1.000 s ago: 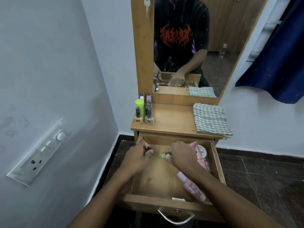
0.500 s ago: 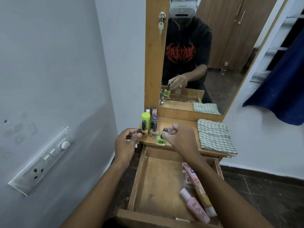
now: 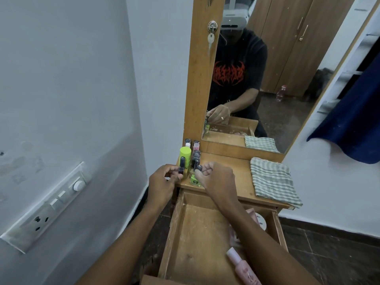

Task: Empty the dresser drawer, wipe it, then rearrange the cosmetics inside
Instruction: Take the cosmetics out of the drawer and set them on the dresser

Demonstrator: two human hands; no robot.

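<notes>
While our left hand (image 3: 162,183) pinches a dark-capped bottle (image 3: 181,169) at the left edge of the dresser top (image 3: 232,175), our right hand (image 3: 218,177) pinches the cap of a green nail polish bottle (image 3: 195,179) there; a pink bottle (image 3: 243,267) lies in the open drawer (image 3: 197,233).

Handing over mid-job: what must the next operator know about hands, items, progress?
Left hand pinches a small dark-capped bottle by the dresser top's left edge.
Right hand pinches the cap of the green nail polish, on or just above the dresser top.
Done: several small bottles stand on the top; checked cloth lies at its right.
Left: pink bottle and white jar lie in the open drawer; empty it, wipe, rearrange.
</notes>
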